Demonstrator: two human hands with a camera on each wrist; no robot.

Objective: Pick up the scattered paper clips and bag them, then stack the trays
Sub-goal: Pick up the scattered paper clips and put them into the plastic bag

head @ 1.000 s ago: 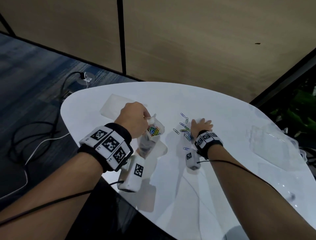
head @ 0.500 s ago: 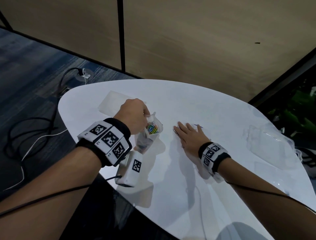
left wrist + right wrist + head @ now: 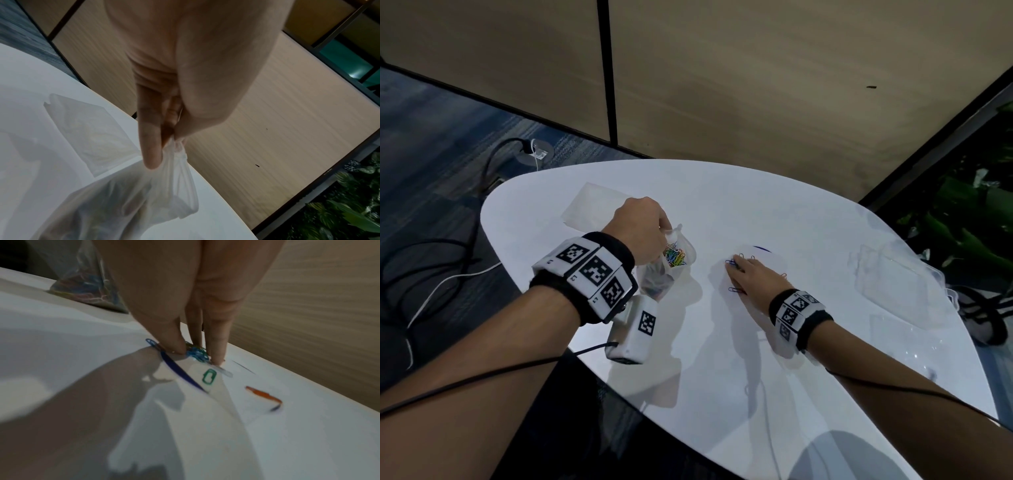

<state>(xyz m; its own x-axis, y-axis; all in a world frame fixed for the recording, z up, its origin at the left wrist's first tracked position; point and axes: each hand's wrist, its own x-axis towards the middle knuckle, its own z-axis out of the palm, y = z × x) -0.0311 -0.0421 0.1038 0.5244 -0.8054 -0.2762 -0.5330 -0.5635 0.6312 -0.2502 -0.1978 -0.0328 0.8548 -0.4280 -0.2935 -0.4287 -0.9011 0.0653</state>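
Note:
My left hand pinches the bunched top of a clear plastic bag; the pinch shows close up in the left wrist view. Coloured paper clips lie inside the bag. My right hand lies low on the white table, fingers straight. Its thumb and fingertips press round a small heap of blue clips. A green clip and an orange clip lie loose beside the hand. Two more blue clips show at the hand's left edge.
One clear tray lies flat at the table's back left, behind my left hand. Another clear tray sits at the right side near the table edge. Cables run over the carpet to the left, and plants stand at the far right.
My right hand has dropped from a raised wrist to lying flat on the clips and has drawn them together under its fingers. The left hand still holds the bag in the same place.

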